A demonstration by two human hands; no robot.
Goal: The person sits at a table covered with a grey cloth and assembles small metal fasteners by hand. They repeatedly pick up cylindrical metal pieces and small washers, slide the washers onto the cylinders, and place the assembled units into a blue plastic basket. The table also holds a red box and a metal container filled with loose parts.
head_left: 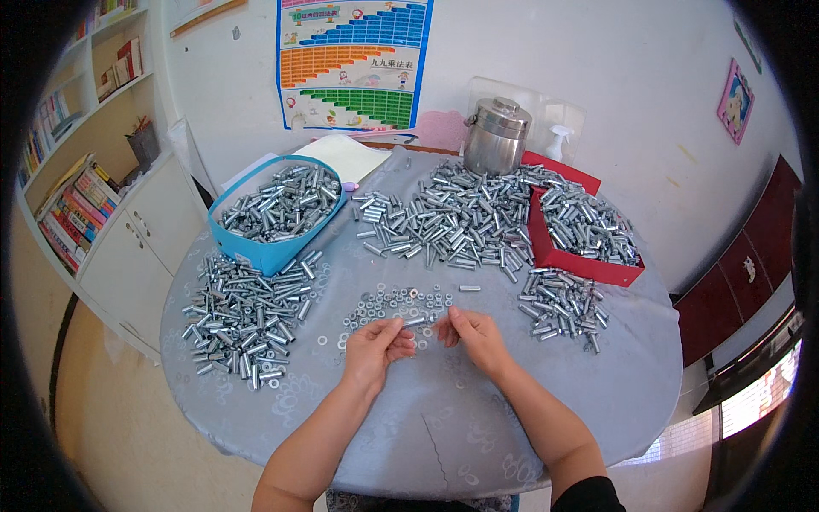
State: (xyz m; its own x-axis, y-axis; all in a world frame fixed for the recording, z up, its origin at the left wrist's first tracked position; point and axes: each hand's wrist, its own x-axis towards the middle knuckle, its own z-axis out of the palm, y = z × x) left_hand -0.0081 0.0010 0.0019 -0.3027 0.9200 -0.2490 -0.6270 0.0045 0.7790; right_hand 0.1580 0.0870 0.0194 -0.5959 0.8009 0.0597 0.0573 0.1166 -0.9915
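Observation:
In front of me, my left hand (375, 350) is closed in a pinch on a short silvery expansion bolt (415, 323), which lies nearly level and points to the right. Close to the bolt's right end is my right hand (474, 336), its thumb and fingers pressed together. Whatever those fingertips hold is too small to name. Just beyond both hands spreads a patch of loose nuts and washers (375, 304), partly hidden by the left hand. A single metal piece (469, 288) lies apart from it, beyond the right hand.
A blue box (286, 253) full of metal pieces stands at the back left, with a loose pile (243, 320) before it. Another pile (461, 218) covers the back middle, beside a steel canister (495, 141). A filled red box (589, 266) stands right on the grey tablecloth (512, 435).

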